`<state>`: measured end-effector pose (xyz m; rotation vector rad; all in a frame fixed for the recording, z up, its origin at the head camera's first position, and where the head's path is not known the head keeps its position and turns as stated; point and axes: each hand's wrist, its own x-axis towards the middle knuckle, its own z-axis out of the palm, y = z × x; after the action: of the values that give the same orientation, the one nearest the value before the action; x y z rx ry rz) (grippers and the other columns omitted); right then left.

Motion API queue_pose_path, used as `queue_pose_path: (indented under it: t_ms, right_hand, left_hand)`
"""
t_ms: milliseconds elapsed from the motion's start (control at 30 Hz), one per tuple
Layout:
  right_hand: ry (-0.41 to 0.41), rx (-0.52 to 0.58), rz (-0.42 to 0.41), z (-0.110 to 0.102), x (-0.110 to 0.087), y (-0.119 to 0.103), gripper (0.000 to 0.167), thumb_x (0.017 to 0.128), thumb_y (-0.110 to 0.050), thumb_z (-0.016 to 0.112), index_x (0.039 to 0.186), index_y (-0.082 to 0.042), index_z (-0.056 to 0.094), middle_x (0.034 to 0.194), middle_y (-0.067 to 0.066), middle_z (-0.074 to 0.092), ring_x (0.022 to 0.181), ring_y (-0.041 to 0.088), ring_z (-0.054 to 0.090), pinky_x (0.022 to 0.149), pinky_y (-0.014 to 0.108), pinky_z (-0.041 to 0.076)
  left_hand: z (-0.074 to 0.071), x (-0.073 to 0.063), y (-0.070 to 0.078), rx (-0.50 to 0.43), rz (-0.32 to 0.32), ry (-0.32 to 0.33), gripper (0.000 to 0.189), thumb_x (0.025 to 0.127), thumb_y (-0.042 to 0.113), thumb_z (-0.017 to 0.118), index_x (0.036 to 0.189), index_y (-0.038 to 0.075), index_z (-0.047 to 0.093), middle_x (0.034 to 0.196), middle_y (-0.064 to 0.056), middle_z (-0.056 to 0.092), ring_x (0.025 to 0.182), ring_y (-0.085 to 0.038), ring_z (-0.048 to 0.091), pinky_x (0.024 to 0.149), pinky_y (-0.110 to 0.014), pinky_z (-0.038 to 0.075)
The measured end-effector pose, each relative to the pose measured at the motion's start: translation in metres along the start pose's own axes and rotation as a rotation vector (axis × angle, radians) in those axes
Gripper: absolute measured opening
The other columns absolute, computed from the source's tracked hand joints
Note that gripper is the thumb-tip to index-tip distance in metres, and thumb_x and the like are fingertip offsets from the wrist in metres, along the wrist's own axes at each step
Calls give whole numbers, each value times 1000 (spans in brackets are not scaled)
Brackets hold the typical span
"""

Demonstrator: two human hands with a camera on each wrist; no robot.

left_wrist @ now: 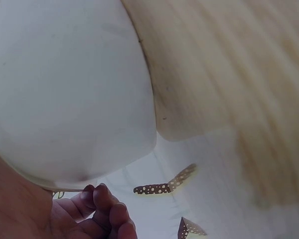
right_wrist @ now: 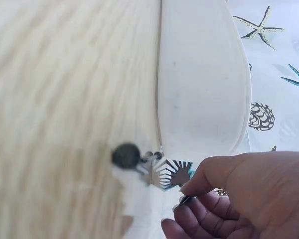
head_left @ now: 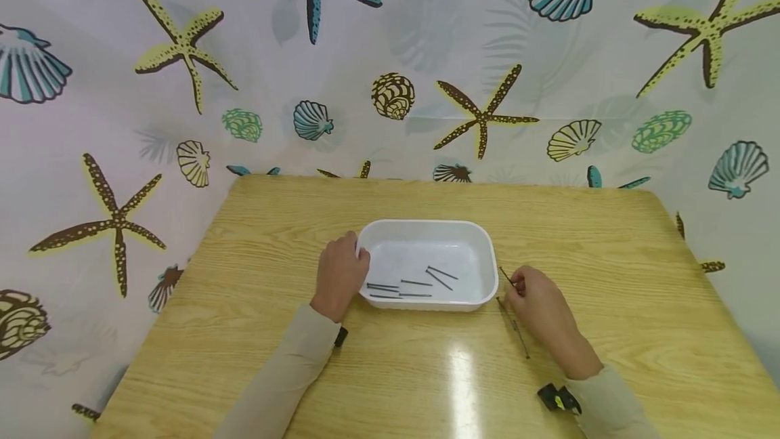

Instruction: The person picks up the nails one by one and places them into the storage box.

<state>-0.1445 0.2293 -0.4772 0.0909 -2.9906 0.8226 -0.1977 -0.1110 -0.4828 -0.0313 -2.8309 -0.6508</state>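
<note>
A white rectangular tray (head_left: 426,305) sits on the table with several dark metal nails (head_left: 417,283) lying loose in it, most of them toward its front left. My left hand (head_left: 342,275) grips the tray's left rim; its curled fingertips show at the edge in the left wrist view. Just off the tray's right end, my right hand (head_left: 542,303) pinches a nail (head_left: 506,276) between thumb and fingers, its head end toward the tray. More nails (head_left: 521,339) lie on the table below that hand. A blurred round nail head (right_wrist: 125,156) looms large in the right wrist view.
The wood-grain table (head_left: 292,222) carries the tray near its middle. Behind and beside it hangs a white cloth (head_left: 341,80) printed with starfish and shells. A small black strap piece (head_left: 557,398) sits at the right sleeve.
</note>
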Motion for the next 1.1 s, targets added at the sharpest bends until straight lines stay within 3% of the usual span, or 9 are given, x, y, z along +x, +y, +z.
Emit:
queue_pose_path:
  t_ms: [467, 700, 867, 1100]
  right_hand:
    - [135, 58, -94, -21, 2, -10, 14, 85, -8, 57, 96, 0, 60, 84, 9, 61, 77, 24, 58, 67, 40, 47]
    - [175, 71, -197, -24, 3, -21, 13, 85, -6, 59, 96, 0, 61, 86, 9, 61, 78, 23, 59, 68, 40, 47]
    - [174, 75, -259, -23, 4, -30, 12, 85, -5, 62, 97, -1, 61, 89, 9, 61, 79, 22, 58, 68, 39, 47]
    - [113, 66, -275, -20, 7, -39, 14, 87, -7, 61, 100, -2, 62, 93, 8, 60, 83, 21, 57, 71, 39, 48]
  left_hand:
    - [1, 0, 0, 0, 6, 9, 17, 87, 20, 54, 77, 8, 49, 64, -5, 49, 58, -21, 47, 54, -35, 37]
    - [0, 1, -1, 2, 4, 18, 16, 87, 20, 54, 78, 8, 50, 64, -5, 49, 59, -22, 47, 55, -35, 37]
    - [-1, 1, -1, -14, 14, 28, 16, 87, 19, 55, 76, 8, 50, 63, -5, 49, 56, -21, 46, 53, -35, 36]
    - [-1, 1, -1, -2, 9, 14, 16, 87, 20, 54, 77, 8, 50, 64, -5, 49, 57, -21, 47, 53, -35, 37]
